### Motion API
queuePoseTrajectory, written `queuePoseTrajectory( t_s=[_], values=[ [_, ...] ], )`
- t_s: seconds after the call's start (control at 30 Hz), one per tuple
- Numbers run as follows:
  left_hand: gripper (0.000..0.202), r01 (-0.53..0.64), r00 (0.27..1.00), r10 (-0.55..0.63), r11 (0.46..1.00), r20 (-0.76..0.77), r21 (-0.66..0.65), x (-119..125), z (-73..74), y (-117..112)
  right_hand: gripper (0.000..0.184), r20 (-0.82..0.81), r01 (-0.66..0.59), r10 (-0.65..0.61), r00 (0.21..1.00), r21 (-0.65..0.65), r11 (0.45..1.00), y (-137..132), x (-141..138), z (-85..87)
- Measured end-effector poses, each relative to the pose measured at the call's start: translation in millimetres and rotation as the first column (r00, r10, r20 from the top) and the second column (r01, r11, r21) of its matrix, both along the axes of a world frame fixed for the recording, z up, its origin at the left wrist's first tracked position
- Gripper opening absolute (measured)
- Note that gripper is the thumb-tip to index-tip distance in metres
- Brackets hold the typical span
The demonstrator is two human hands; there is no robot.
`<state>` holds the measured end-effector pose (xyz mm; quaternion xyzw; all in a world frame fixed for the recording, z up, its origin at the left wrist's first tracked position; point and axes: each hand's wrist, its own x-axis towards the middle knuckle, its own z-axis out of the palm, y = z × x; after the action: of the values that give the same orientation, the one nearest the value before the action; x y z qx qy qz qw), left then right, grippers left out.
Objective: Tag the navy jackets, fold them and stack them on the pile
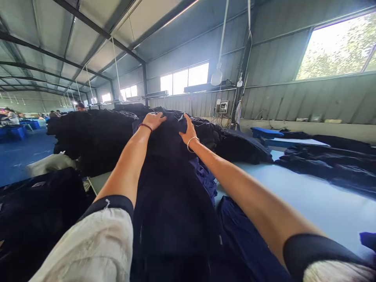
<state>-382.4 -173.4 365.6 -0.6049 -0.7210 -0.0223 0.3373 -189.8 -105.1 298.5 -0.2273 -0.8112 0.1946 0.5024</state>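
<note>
Both arms reach forward over a long heap of navy garments [169, 188] piled on a pale blue counter [293, 188], and the heap runs away from the person toward the far end of the shed. The left hand [154, 120] lies open on top of the cloth, fingers spread and palm down, not clenched. The right hand [188, 133] is also open, turned more on its side, with its fingers and thumb pressed against the same dark fabric just beside the left, and nothing is pinched or gathered in either. A red bracelet [145, 126] circles the left wrist and a thin metal bangle [192, 144] the right.

To the right of the heap, a broad strip of counter runs up to a second spread of dark garments [326, 164]. Another dark pile [35, 211] sits to the left, beside a pale bundle [49, 164]. Far off on the left are blue bins [17, 133], too small to show what they hold, and a person [10, 116] at work beyond them
</note>
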Motion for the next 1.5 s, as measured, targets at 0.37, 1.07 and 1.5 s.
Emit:
queuePoseTrajectory(
  t_s=[0.37, 1.07, 1.5],
  values=[
    [0.045, 0.121, 0.992, -0.115, 0.986, -0.06, 0.112, -1.2, -85.1, 122.0, 0.109, 0.349, 0.269, -0.364, 0.864, 0.291, 0.918, 70.2, 2.9, -49.7],
    [0.061, -0.111, 0.94, 0.146, 0.985, 0.308, -0.129, -34.3, -197.2, 162.6, 0.105, 0.799, 0.497, -0.284, 0.531, -0.023, 0.867, 138.2, -0.6, -147.8],
    [0.063, -0.041, 0.944, 0.073, 0.994, 0.32, -0.106, 22.8, -145.1, 149.1, 0.068, 0.648, 0.51, -0.45, 0.614, 0.109, 0.853, 127.6, 60.6, -104.1]
  ],
)
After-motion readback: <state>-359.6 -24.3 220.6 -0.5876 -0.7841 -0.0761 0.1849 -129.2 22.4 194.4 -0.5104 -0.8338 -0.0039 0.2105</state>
